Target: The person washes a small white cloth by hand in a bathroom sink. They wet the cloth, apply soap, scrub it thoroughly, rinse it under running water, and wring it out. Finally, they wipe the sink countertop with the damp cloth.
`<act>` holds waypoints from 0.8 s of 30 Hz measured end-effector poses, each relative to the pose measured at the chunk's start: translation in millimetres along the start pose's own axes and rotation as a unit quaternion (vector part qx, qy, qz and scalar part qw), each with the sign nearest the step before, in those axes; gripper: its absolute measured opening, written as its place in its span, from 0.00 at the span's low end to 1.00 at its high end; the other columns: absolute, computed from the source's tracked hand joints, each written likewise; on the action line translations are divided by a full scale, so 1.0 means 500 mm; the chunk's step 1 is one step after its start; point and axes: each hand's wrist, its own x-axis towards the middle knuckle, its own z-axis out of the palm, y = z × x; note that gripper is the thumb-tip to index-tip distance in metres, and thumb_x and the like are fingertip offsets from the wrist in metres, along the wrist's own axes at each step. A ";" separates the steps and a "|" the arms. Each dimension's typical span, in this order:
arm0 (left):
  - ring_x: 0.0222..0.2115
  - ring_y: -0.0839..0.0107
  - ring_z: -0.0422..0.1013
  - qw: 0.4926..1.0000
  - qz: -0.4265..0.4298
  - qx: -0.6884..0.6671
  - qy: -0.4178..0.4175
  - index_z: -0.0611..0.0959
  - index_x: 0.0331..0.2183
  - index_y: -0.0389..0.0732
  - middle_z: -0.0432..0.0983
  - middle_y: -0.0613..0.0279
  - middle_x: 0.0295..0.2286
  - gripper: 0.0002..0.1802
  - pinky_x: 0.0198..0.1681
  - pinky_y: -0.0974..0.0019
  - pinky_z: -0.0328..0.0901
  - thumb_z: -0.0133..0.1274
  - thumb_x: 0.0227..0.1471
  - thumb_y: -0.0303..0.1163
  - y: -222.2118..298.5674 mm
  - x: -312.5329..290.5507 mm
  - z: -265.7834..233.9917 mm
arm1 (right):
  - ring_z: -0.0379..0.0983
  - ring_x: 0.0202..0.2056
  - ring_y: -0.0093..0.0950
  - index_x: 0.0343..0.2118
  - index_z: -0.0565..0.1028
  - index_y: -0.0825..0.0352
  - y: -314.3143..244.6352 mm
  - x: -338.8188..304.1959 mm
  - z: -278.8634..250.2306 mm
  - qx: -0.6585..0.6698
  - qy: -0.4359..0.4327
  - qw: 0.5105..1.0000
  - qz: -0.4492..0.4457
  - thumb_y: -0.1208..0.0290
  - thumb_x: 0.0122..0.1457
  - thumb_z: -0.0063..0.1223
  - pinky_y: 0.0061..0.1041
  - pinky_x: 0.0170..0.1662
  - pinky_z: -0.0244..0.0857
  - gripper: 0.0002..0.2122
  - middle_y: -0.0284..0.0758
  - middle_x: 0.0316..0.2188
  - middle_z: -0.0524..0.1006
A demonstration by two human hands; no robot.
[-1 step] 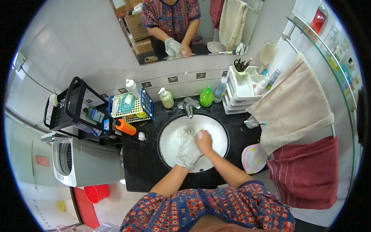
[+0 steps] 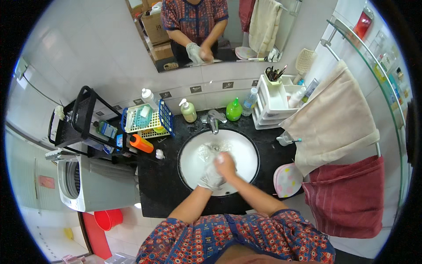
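Translucent glove (image 2: 210,179) on left hand (image 2: 212,178), right hand (image 2: 226,164) pinching it.

A green soap bottle (image 2: 234,110) is seen at 12 o'clock, an orange bottle (image 2: 141,143) at 9, 2 towels (image 2: 338,127) at 3.

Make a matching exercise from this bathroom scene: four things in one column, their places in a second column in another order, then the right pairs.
Things:
1. green bottle
2. orange bottle
3. red towel
4. left hand

Places:
A. hanging below the beige towel
B. over the white sink, in a thin glove
C. lying beside the basket
D. standing right of the tap

Pairs: 1-D, 2-C, 3-A, 4-B
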 end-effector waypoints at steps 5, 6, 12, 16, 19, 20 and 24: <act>0.38 0.64 0.72 0.998 0.043 -0.013 0.038 0.75 0.45 0.41 0.74 0.58 0.39 0.24 0.45 0.62 0.65 0.53 0.46 0.42 0.000 0.013 0.000 | 0.70 0.38 0.45 0.32 0.74 0.67 0.065 0.007 0.056 -0.007 0.041 0.999 -0.007 0.71 0.47 0.56 0.39 0.40 0.65 0.10 0.46 0.35 0.73; 0.39 0.62 0.72 0.997 0.047 -0.020 0.061 0.76 0.44 0.42 0.75 0.57 0.40 0.25 0.45 0.61 0.65 0.56 0.43 0.42 0.031 0.007 -0.019 | 0.70 0.36 0.45 0.31 0.73 0.68 0.092 0.043 0.037 -0.063 0.040 0.996 0.055 0.70 0.47 0.56 0.38 0.39 0.65 0.09 0.46 0.32 0.73; 0.39 0.61 0.71 0.992 0.035 -0.041 0.115 0.75 0.44 0.40 0.74 0.55 0.40 0.21 0.47 0.61 0.63 0.50 0.48 0.40 -0.069 -0.034 0.085 | 0.69 0.36 0.46 0.30 0.73 0.69 -0.093 -0.070 0.059 0.050 -0.060 0.986 -0.144 0.72 0.46 0.56 0.35 0.40 0.64 0.09 0.45 0.30 0.72; 0.42 0.63 0.68 0.994 0.070 0.030 0.078 0.73 0.45 0.39 0.71 0.54 0.42 0.20 0.49 0.63 0.61 0.48 0.51 0.38 -0.056 0.009 0.064 | 0.67 0.39 0.47 0.33 0.72 0.70 0.063 0.068 0.045 -0.115 -0.001 0.993 0.014 0.71 0.47 0.54 0.41 0.44 0.62 0.10 0.47 0.35 0.72; 0.44 0.64 0.66 0.978 0.076 -0.134 0.142 0.72 0.45 0.39 0.69 0.55 0.41 0.20 0.50 0.65 0.60 0.47 0.52 0.38 -0.143 0.045 0.143 | 0.68 0.36 0.45 0.26 0.70 0.69 0.031 0.002 0.093 -0.059 0.057 0.994 -0.073 0.72 0.45 0.54 0.39 0.41 0.63 0.07 0.45 0.30 0.71; 0.44 0.64 0.65 0.959 0.076 -0.219 0.166 0.72 0.45 0.38 0.68 0.56 0.41 0.20 0.50 0.65 0.59 0.47 0.52 0.38 -0.212 0.054 0.188 | 0.68 0.36 0.45 0.28 0.71 0.69 0.004 -0.002 0.109 -0.045 0.029 0.993 -0.109 0.71 0.45 0.55 0.39 0.41 0.63 0.08 0.45 0.30 0.72; 0.36 0.56 0.70 0.978 0.152 -0.091 0.108 0.79 0.34 0.37 0.73 0.55 0.31 0.09 0.39 0.61 0.67 0.47 0.50 0.29 -0.120 0.040 0.095 | 0.69 0.39 0.44 0.33 0.73 0.70 0.058 0.000 0.083 -0.053 0.005 0.996 -0.068 0.68 0.47 0.57 0.38 0.44 0.63 0.12 0.47 0.32 0.73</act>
